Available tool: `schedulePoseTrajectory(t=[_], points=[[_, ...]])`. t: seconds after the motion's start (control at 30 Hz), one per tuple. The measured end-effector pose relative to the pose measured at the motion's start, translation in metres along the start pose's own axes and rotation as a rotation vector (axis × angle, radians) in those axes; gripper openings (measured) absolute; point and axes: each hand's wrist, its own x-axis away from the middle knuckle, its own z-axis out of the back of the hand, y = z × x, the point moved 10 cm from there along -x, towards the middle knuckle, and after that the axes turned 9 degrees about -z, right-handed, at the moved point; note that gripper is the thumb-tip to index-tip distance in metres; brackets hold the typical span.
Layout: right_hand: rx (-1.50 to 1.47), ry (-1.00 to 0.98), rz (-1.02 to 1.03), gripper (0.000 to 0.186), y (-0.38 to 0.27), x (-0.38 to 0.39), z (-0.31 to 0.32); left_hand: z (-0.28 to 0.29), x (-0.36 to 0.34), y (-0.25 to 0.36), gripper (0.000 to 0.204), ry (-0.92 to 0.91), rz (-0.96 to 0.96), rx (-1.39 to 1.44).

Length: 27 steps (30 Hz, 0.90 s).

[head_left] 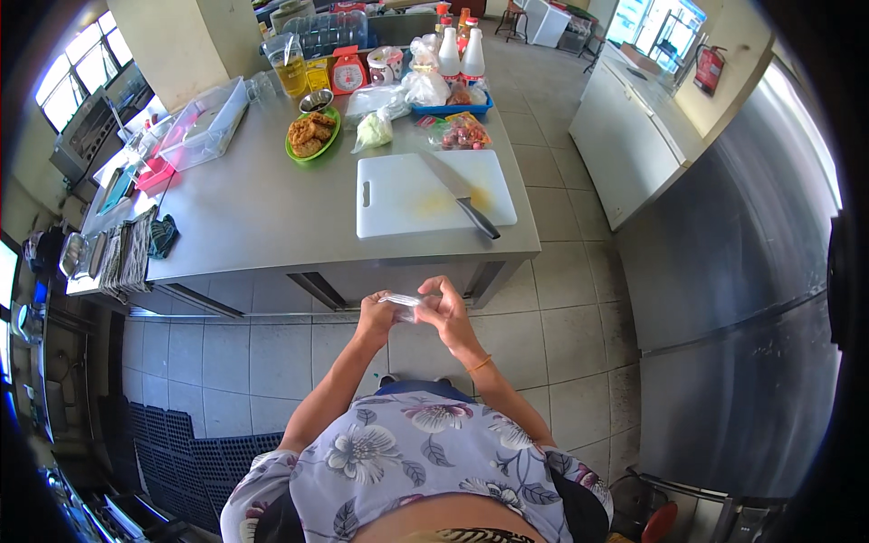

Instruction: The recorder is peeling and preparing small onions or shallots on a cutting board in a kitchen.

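Between my hands, in front of the table edge, is a small folded piece of clear plastic; I cannot tell whether it is a bag or a glove. My left hand is closed on its left end. The thumb and fingers of my right hand pinch its right end. Beyond them on the steel table lies a white cutting board with yellowish stains. A knife rests diagonally across it, black handle toward me.
Behind the board are a bag of small red onions, a blue tray, bagged pale food and a green plate of fried pieces. A clear plastic bin stands left. Steel refrigerator doors rise at right.
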Motion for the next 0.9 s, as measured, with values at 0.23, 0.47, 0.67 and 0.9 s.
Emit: schedulePoseTrajectory(t=[0.23,0.47,0.67,0.9], points=[[0.819,0.026,0.250,0.006,-0.023,0.008,0.015,-0.021,0.017,0.050,0.022,0.096,-0.289,-0.532],[1.433,0.408,0.333,0.034,-0.020,-0.002,0.031,-0.118,0.063,0.081,0.027,-0.215,-0.688,-1.240],[1.357,0.292,0.472,0.040,-0.036,-0.034,0.006,-0.083,0.032,0.113,0.035,0.044,-0.678,-1.271],[1.185,0.088,0.450,0.031,-0.034,-0.126,-0.037,-0.024,-0.025,0.159,0.037,0.254,-0.670,-1.300]])
